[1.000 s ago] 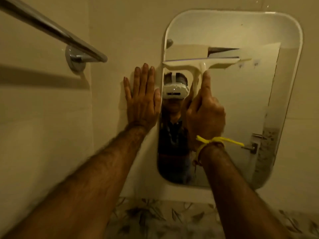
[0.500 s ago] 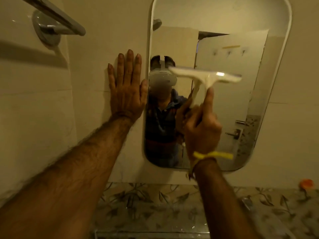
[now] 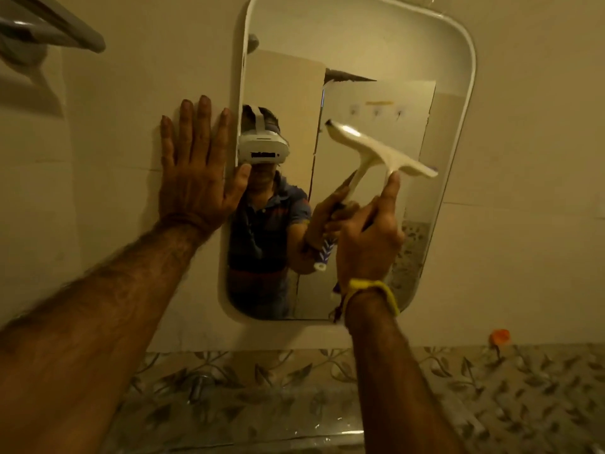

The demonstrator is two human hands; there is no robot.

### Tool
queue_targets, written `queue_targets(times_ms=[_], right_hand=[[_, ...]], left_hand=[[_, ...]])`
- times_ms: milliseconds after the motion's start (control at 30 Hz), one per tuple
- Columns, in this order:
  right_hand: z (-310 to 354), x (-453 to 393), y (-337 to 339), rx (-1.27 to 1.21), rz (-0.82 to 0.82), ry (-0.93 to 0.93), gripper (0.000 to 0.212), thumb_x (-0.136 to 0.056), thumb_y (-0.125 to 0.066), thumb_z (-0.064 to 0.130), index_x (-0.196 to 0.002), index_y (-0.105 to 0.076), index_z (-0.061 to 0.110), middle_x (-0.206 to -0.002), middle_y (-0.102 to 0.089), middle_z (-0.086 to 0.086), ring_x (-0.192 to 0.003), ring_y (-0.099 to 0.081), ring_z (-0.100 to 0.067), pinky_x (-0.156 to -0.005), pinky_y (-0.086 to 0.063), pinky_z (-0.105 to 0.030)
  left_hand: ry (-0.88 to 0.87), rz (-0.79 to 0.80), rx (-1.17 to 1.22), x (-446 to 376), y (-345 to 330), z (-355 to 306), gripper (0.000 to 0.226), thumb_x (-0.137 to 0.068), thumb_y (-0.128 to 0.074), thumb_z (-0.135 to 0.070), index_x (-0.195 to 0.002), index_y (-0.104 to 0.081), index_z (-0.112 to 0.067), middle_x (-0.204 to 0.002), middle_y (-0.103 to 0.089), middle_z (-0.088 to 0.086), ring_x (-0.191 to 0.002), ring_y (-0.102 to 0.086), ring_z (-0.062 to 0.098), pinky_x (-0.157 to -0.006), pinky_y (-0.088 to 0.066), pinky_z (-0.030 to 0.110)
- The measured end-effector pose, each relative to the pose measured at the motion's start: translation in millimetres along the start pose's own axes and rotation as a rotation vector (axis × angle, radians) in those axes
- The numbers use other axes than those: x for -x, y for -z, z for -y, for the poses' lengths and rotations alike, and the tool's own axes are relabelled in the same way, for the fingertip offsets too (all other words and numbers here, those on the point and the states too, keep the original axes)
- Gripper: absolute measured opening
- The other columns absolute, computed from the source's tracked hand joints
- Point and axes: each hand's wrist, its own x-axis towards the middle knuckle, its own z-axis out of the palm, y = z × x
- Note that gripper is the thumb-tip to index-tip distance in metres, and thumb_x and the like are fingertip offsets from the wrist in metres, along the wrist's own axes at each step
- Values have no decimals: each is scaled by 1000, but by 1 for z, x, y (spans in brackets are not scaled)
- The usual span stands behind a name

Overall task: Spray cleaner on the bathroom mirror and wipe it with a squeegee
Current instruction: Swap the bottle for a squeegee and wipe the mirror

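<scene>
White plastic squeegee sits tilted against the mirror, right of its centre, blade sloping down to the right. Right hand is clamped on its handle, forefinger braced under the head. Left hand lies flat, fingers spread, just left of the mirror. Risk: tilted blade may skip and leave streaks.

Bare forearms; a yellow band circles the right wrist.

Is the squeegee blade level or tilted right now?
Tilted: the squeegee blade slopes down from upper left to lower right across the mirror, gripped by the right hand.
</scene>
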Motion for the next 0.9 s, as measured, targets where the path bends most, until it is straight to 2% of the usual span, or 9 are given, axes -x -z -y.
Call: queue_targets(times_ms=[67, 133, 267, 367, 467, 567, 667, 733, 900], right_hand=[[1, -38, 0, 22, -106, 21, 51, -97, -41, 15, -148, -37, 9, -55, -46, 12, -47, -54, -2, -44, -42, -9], [4, -72, 2, -70, -147, -43, 44, -99, -43, 10, -143, -43, 2, -56, -42, 22, -47, -54, 12, -40, -34, 0], [-7, -43, 8, -12, -135, -68, 48, -99, -45, 7, -146, -38, 6, -56, -38, 19, -53, -51, 18, -38, -30, 1], [-20, 9, 18, 82, -95, -92, 52, -99, -47, 16, -150, -35, 18, -55, -36, 17, -41, -43, -3, -37, -30, -6], [-17, -21, 13, 75, -148, -90, 49, -98, -46, 13, -147, -40, 12, -54, -35, 18, -39, -43, -2, -38, -30, -4], [-1, -68, 4, -10, -221, -155, 46, -98, -44, 12, -144, -42, 3, -56, -35, 23, -54, -48, 25, -42, -29, 5], [-2, -43, -4, -7, -211, -150, 48, -100, -43, 14, -147, -38, 8, -56, -35, 22, -47, -52, 10, -42, -34, 1], [-5, -1, -2, -1, -163, -144, 50, -100, -43, 16, -150, -35, 15, -54, -39, 18, -40, -42, 0, -41, -34, -4], [3, -4, -7, -23, -195, -109, 46, -98, -47, 10, -144, -43, 5, -49, -32, 20, -49, -49, 16, -41, -30, 1]], left_hand=[[-26, -4, 14, -1, -1, -2, 72, -105, -23, -57, -163, -7, -17, -169, -9, 18, -156, -7, 38, -125, -2, 58], [-28, -11, 25, -1, -3, -1, 72, -105, -22, -57, -164, -5, -18, -169, -7, 17, -157, -6, 37, -125, 1, 56], [-25, -12, 45, -1, -3, 2, 72, -105, -21, -57, -164, -5, -18, -170, -4, 15, -157, -1, 35, -126, 6, 52], [-25, -27, 41, 1, -3, 1, 72, -105, -22, -56, -164, -7, -17, -170, -5, 15, -157, -2, 35, -127, 3, 54], [-24, -14, 44, 1, -2, 1, 72, -105, -21, -57, -164, -7, -18, -170, -5, 14, -157, -2, 34, -126, 1, 55], [-22, -1, 57, 0, -3, 2, 72, -105, -20, -58, -164, -4, -20, -171, -4, 13, -157, -2, 34, -126, -2, 57], [-19, -3, 67, 0, -4, 2, 71, -105, -21, -57, -164, -4, -20, -170, -4, 13, -157, -2, 34, -126, -3, 58], [-17, -12, 67, 1, -4, 2, 71, -105, -21, -57, -164, -6, -20, -170, -6, 13, -157, -4, 35, -126, -3, 58], [-22, -59, 67, 1, -8, 5, 67, -107, -23, -53, -163, -13, -17, -169, -13, 15, -157, -9, 35, -126, -3, 55]])
